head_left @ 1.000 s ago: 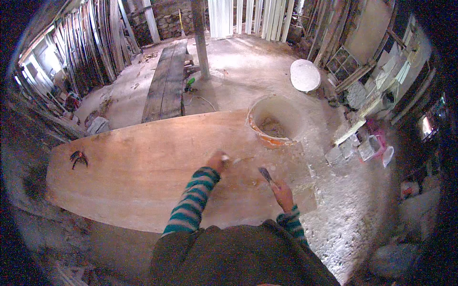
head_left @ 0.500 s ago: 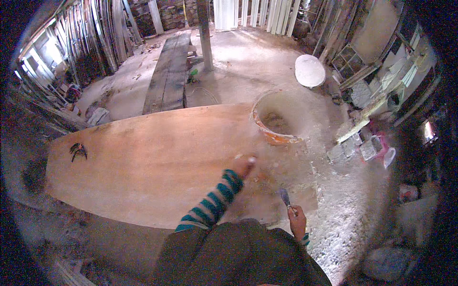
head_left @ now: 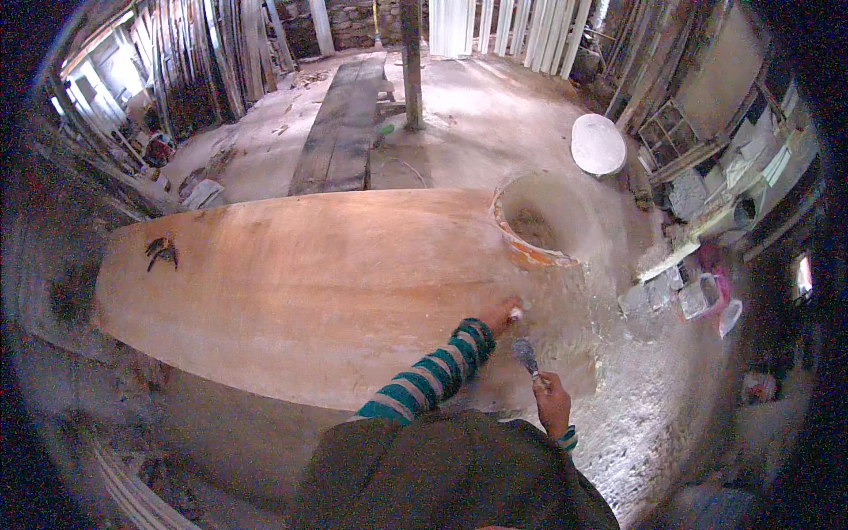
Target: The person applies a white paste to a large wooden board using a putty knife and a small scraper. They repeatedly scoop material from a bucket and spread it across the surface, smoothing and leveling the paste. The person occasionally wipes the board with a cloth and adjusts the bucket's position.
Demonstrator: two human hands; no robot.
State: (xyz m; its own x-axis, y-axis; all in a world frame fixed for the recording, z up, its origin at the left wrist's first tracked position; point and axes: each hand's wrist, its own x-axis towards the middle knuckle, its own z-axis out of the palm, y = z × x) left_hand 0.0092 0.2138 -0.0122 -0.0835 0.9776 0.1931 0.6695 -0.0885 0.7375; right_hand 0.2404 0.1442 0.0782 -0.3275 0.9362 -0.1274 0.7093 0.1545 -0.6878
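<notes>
My right hand [head_left: 553, 402] is wrapped round the handle of a putty knife [head_left: 526, 355]. Its grey blade points away from me, over the near right part of a wide wooden board [head_left: 291, 283]. Just beyond the blade, my left hand [head_left: 500, 316] is closed in a pinch above the board. Something small and white shows at its fingertips, too blurred to name. Pale dust and smears coat the board's right end. Behind that end stands a bucket [head_left: 528, 256] with an orange, crusted rim and some greyish material inside.
Far left on the board lies a dark clamp-like object [head_left: 162, 253]. A low plank bench [head_left: 340, 132] and a post [head_left: 412, 71] stand beyond. A round white lid [head_left: 599, 144] rests behind the bucket; white blocks [head_left: 698, 296] sit at the right. Boards lean along the walls.
My left hand has shifted right, closer to the putty knife's blade. The right hand keeps its hold on the knife. The whole view has swung slightly, so the surroundings sit farther right.
</notes>
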